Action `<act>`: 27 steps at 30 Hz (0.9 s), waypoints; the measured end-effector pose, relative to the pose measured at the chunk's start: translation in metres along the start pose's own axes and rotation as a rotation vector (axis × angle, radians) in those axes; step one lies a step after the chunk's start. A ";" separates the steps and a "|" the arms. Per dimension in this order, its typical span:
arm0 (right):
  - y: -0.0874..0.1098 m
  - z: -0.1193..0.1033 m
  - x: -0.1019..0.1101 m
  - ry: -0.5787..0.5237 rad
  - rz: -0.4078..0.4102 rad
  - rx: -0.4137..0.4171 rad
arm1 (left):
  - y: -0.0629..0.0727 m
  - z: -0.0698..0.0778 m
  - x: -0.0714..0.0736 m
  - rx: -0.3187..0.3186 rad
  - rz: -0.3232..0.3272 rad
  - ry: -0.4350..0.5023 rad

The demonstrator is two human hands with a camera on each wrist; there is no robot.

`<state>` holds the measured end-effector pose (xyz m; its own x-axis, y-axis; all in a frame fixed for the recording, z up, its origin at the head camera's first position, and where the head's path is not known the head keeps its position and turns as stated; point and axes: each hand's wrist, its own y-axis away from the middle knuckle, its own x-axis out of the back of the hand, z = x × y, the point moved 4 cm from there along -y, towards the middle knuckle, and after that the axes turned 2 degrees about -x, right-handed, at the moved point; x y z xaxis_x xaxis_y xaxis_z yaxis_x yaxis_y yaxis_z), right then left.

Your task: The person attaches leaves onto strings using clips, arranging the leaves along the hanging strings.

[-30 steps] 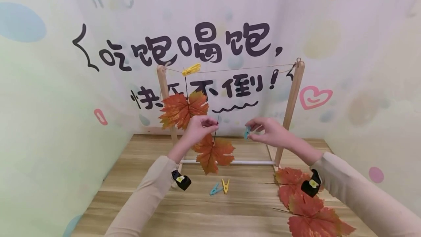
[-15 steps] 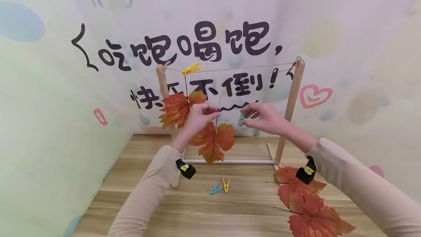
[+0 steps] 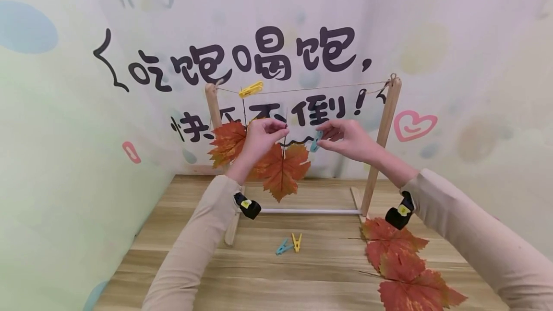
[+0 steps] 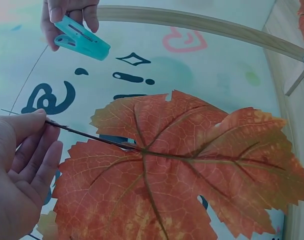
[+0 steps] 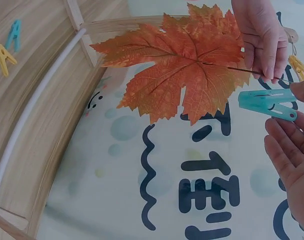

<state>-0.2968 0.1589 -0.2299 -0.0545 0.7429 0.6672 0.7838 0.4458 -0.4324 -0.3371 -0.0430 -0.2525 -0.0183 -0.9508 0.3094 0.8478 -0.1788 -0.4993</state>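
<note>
My left hand [image 3: 264, 139] pinches the dark stem of an orange-red maple leaf [image 3: 282, 169], which hangs below the fingers. In the left wrist view the leaf [image 4: 182, 165] fills much of the picture. To the right, my right hand [image 3: 352, 142] holds a blue clothespin [image 3: 316, 141] between thumb and fingers, apart from the stem. Both hands are below the string [image 3: 319, 88] of the wooden frame. A yellow clothespin [image 3: 251, 89] on the string's left part holds another leaf [image 3: 226, 143] by its stem; my left hand partly hides that leaf.
The string runs between two wooden posts [image 3: 382, 143], joined low by a white rod [image 3: 311, 211]. A blue clothespin [image 3: 283, 247] and a yellow clothespin [image 3: 296, 243] lie on the wooden table [image 3: 207, 272]. Red leaves [image 3: 414, 280] lie at the right.
Both hands have risen toward the string, the left carrying the leaf up and the right carrying the blue clothespin up and somewhat left, closer to the stem.
</note>
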 end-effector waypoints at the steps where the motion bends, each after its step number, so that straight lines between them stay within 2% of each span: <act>1: -0.001 -0.001 0.001 -0.006 0.003 -0.004 | -0.002 0.001 0.000 0.000 0.005 -0.004; 14: -0.009 -0.010 0.006 -0.033 0.022 -0.011 | -0.017 0.006 0.006 0.017 0.068 0.014; 19: -0.013 -0.013 0.008 -0.024 0.030 0.013 | -0.023 0.010 0.007 0.011 0.091 -0.009; 27: -0.018 -0.019 0.009 -0.024 0.046 0.010 | -0.027 0.013 0.008 0.043 0.117 0.000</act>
<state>-0.2998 0.1481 -0.2044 -0.0339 0.7743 0.6319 0.7795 0.4161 -0.4681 -0.3533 -0.0427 -0.2261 0.0823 -0.9645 0.2511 0.8658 -0.0556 -0.4973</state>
